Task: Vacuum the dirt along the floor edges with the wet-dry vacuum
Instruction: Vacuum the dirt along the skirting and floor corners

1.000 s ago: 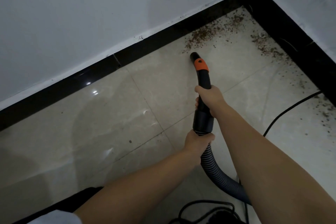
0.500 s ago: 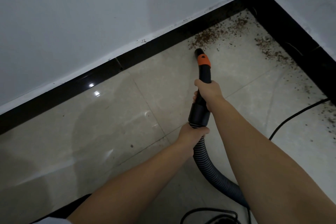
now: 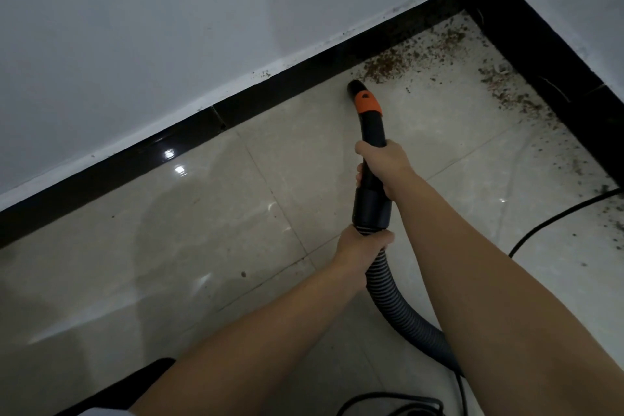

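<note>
Ahead, nozzle meets dirt; right hand above left hand

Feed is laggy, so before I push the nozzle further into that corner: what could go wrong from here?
1. The black power cord lies across the tiles beside the dirt along the right baseboard; the nozzle might snag it.
2. Sweeping fast may scatter the brown debris pile rather than lifting it.

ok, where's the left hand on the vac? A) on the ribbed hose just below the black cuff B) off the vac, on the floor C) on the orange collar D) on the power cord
A: the left hand grips the ribbed hose right under the black cuff.
</note>
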`<state>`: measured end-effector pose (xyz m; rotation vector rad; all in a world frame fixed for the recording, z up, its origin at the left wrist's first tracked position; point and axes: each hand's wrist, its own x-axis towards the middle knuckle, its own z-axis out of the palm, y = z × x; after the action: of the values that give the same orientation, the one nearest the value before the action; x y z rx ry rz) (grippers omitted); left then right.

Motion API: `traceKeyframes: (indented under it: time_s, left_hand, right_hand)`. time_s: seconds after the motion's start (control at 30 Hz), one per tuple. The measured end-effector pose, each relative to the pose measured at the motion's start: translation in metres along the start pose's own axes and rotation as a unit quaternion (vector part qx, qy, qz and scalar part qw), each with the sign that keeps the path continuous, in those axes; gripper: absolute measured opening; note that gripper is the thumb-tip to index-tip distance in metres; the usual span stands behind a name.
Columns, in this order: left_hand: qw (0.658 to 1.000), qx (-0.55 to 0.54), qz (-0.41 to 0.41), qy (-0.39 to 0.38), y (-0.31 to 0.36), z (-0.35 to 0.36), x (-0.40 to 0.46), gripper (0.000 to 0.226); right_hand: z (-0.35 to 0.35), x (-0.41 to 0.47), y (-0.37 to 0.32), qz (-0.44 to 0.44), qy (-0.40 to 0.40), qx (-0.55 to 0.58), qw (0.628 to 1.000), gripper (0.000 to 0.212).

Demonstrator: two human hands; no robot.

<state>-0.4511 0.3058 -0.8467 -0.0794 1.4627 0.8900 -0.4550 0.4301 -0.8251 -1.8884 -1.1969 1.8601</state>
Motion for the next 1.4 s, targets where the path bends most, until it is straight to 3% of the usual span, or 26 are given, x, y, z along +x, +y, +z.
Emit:
traceKeyframes:
  time_s: [0.53, 1.0, 1.4]
  left_hand:
    - [0.996, 0.067, 0.003, -0.051, 0.01, 0.033, 0.01, 0.019]
    - [1.0, -0.011, 0.012, 0.024, 0.016, 0.021, 0.019, 0.015]
    - [0.999, 0.034, 0.022, -0.001, 0.04, 0.009, 0.028, 0.018]
  right_hand:
    - [-0.052, 0.012, 0.002, 0.019, 0.111, 0.069, 0.991, 0.019]
    - [-0.008, 0.022, -0.017, -0.02, 0.007, -0.016, 1.0, 0.019]
    - [-0.01, 0.033, -0.028, -0.005, 0.047, 0.047, 0.998, 0.02]
